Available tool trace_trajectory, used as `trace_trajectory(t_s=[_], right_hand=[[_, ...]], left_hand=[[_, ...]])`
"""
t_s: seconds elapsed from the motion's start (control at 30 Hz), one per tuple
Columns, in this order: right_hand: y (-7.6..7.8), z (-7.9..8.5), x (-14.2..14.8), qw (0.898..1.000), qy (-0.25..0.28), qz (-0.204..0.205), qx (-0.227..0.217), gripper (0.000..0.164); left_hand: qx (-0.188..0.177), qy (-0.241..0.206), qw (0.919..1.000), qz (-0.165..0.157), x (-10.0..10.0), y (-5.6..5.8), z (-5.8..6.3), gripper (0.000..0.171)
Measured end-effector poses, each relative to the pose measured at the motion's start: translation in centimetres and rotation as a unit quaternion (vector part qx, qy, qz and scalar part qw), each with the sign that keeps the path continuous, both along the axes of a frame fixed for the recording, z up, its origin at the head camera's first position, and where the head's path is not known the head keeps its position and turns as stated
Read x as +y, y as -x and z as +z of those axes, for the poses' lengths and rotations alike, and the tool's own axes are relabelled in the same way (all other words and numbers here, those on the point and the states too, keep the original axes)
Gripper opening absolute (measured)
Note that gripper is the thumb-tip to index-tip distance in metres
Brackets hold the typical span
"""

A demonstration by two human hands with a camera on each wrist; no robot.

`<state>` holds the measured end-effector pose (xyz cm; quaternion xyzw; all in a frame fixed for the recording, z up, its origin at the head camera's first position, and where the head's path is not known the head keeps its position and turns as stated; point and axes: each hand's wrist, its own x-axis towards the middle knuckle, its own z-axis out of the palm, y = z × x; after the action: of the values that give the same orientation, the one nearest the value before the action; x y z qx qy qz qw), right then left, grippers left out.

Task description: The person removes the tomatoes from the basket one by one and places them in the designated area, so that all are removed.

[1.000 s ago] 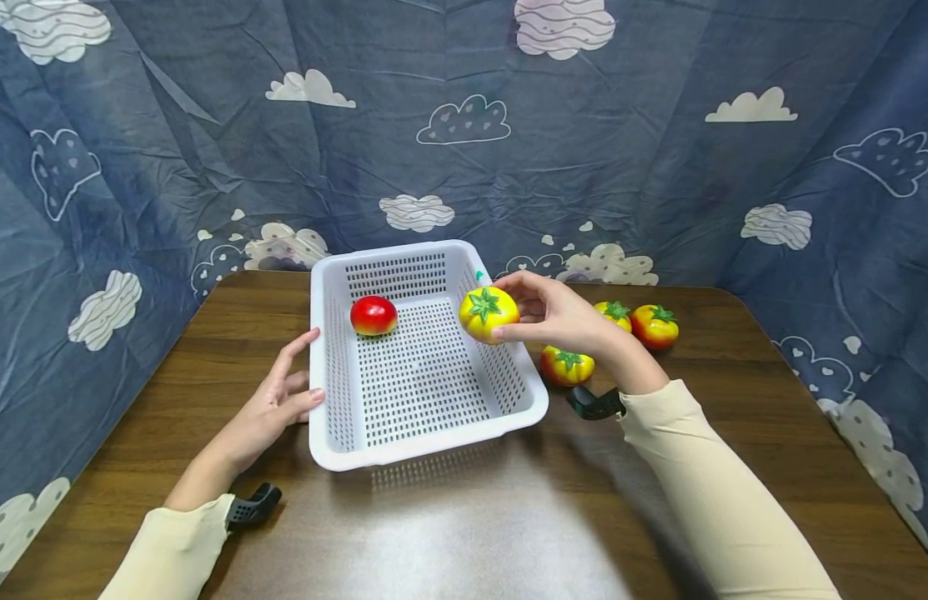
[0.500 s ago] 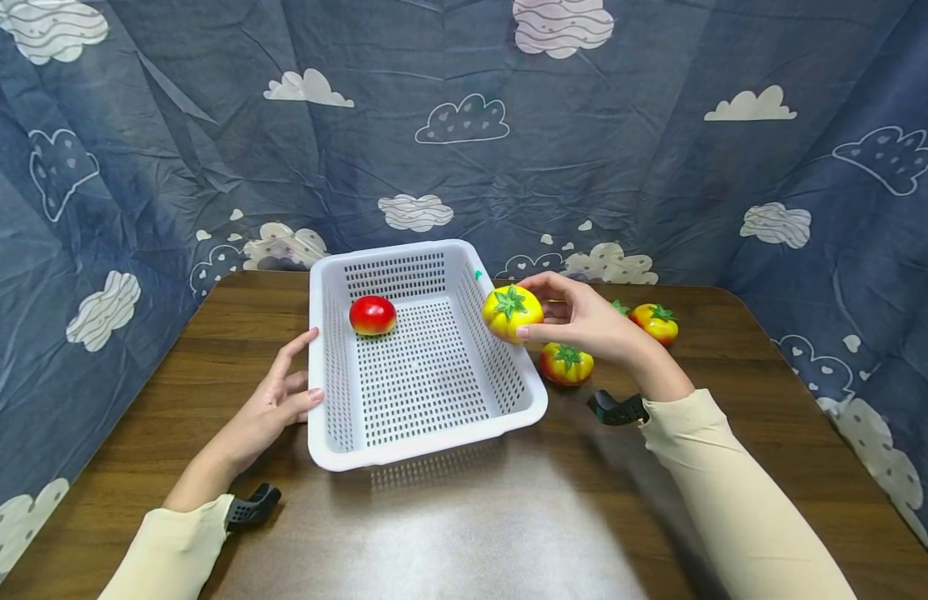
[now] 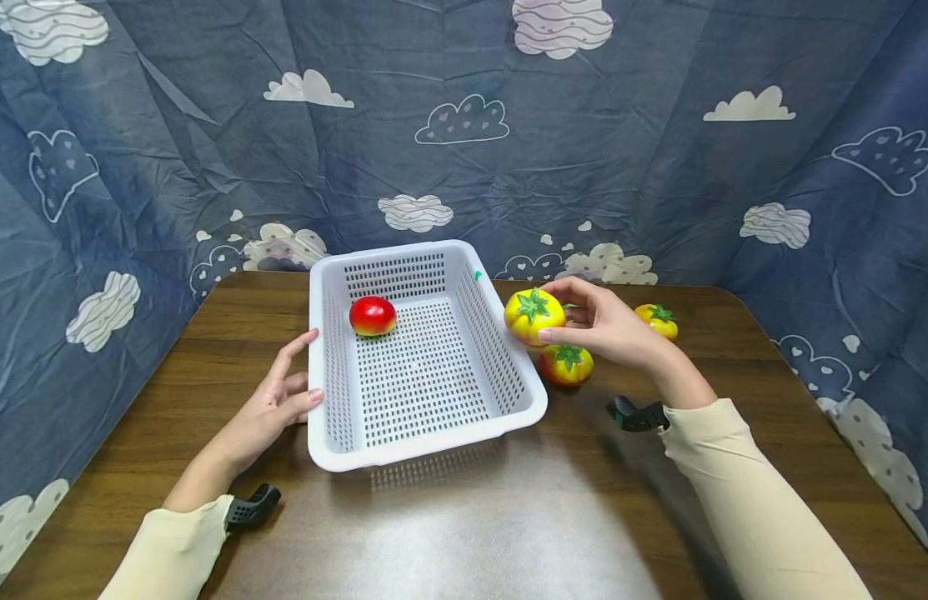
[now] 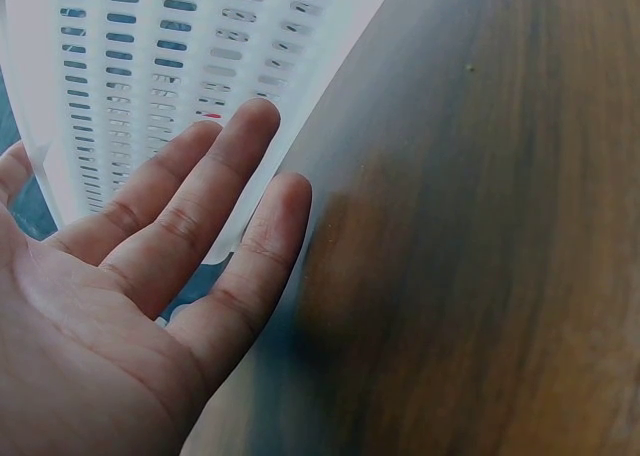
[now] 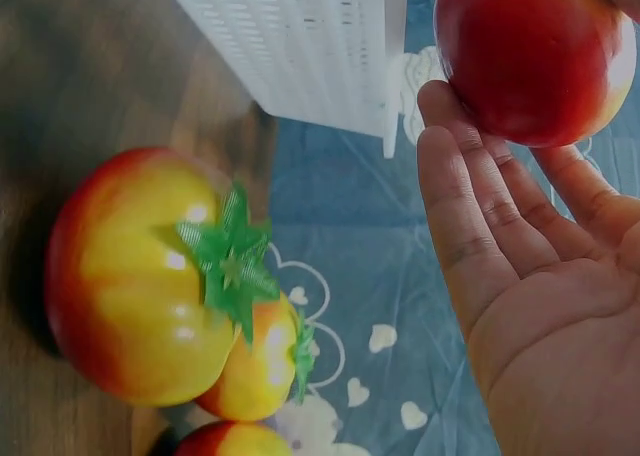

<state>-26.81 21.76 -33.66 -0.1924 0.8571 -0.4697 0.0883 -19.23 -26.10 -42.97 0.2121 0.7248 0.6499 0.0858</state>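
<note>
My right hand [image 3: 609, 327] holds a yellow-and-red toy tomato [image 3: 534, 310] with a green leaf top, between thumb and fingers, just beyond the basket's right rim. In the right wrist view that tomato's red underside [image 5: 535, 61] faces the camera. With fingers fairly straight, my left hand [image 3: 264, 408] touches the left side of the white plastic basket [image 3: 426, 450]. The left wrist view has its fingers [image 4: 250, 226] spread beside the perforated wall. Inside the basket, towards the back left, lies another toy tomato [image 3: 373, 315], red side up.
On the table right of the basket, one toy tomato [image 3: 567, 367] sits below my right hand and another [image 3: 659, 321] farther right. The right wrist view shows a third, partly hidden tomato [image 5: 260, 371]. A blue cloud-print cloth [image 3: 464, 183] hangs behind the wooden table [image 3: 208, 367].
My right hand has moved right with its toy tomato, from over the basket's right side to beyond the rim, now covering a tomato behind it. The left hand and basket stay put.
</note>
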Motion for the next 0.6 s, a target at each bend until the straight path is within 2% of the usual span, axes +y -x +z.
trace_trajectory(t_s=[0.3, 0.6], right_hand=[[-0.4, -0.5, 1.4, 1.0, 0.03, -0.007, 0.004, 0.06], [-0.5, -0.8, 2.9, 0.999, 0.032, -0.015, -0.006, 0.059]], left_hand=[[0.0, 0.002, 1.0, 0.0, 0.0, -0.1, 0.0, 0.08], [0.0, 0.007, 1.0, 0.004, 0.0, -0.1, 0.0, 0.08]])
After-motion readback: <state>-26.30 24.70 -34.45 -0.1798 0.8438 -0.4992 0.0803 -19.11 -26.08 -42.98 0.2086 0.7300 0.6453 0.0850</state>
